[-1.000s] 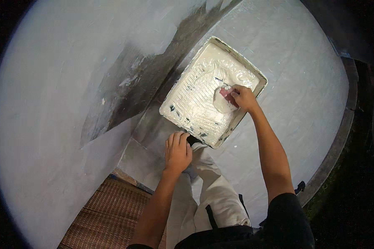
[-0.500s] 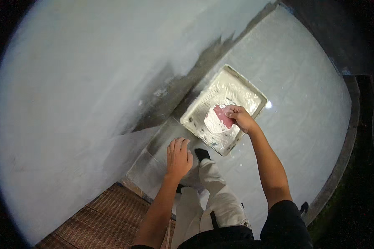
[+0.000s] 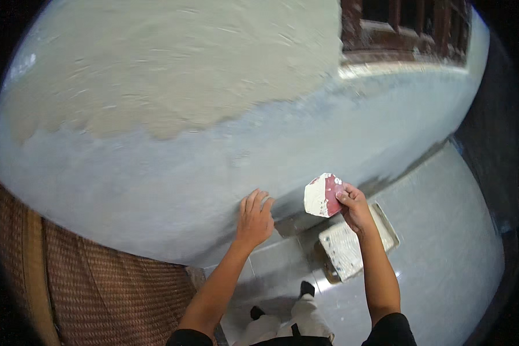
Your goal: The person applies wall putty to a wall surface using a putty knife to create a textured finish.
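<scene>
My right hand point(image 3: 356, 207) pinches the edge of a flat red putty scraper point(image 3: 333, 196) between thumb and fingers. Thick off-white putty covers the scraper's left part. Below that hand, on the floor, sits a shallow rectangular tray point(image 3: 393, 235) smeared with the same putty; my forearm hides part of it. My left hand point(image 3: 256, 220) is held out in front of the wall point(image 3: 184, 184), fingers loosely apart and holding nothing. Whether its fingertips touch the wall I cannot tell.
Cream putty point(image 3: 179, 63) coats the upper wall down to a ragged edge, with bluish-grey surface below. A brown barred window point(image 3: 406, 29) is at the upper right. Brown woven matting point(image 3: 109, 277) with a wooden post point(image 3: 36, 271) stands at the left. Grey floor point(image 3: 444, 248) lies right.
My view has tilted up, bringing the window and coated wall in. My right hand has lifted the scraper from over the tray to in front of the wall. My left hand stays empty.
</scene>
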